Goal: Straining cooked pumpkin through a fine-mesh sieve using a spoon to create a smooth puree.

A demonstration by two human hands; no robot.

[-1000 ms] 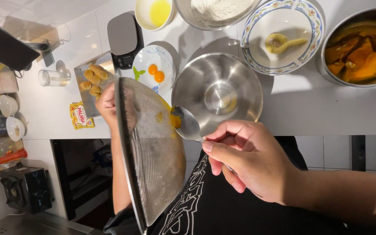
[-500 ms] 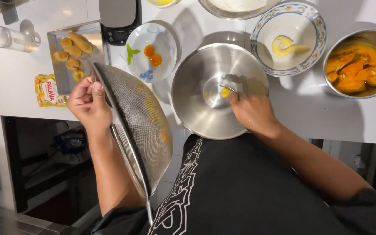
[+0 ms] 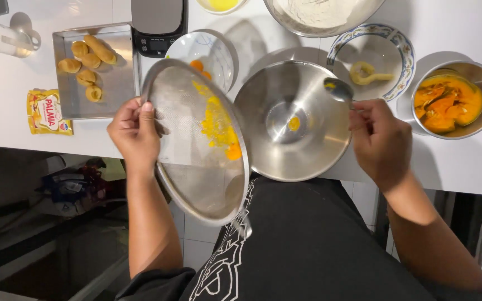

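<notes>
My left hand [image 3: 135,131] grips the rim of a round metal sieve [image 3: 188,167], held tilted beside a steel mixing bowl [image 3: 308,150]. Yellow-orange mash [image 3: 218,125] clings to the sieve's mesh. A small dab of the same mash lies at the bottom of the bowl. My right hand [image 3: 380,142] holds a metal spoon [image 3: 337,89] over the bowl's far right rim, near a patterned plate [image 3: 394,50] bearing a pale curled peel.
A steel pot of orange pumpkin pieces [image 3: 450,103] stands at the right. A tray with several small pastries [image 3: 93,78], a black kitchen scale [image 3: 157,22], a small plate, a flour bowl [image 3: 319,14] and a yellow packet [image 3: 46,111] sit on the white counter.
The sieve has turned its mesh face up toward the camera. My right hand has lifted the spoon from the bowl's bottom to its far right rim.
</notes>
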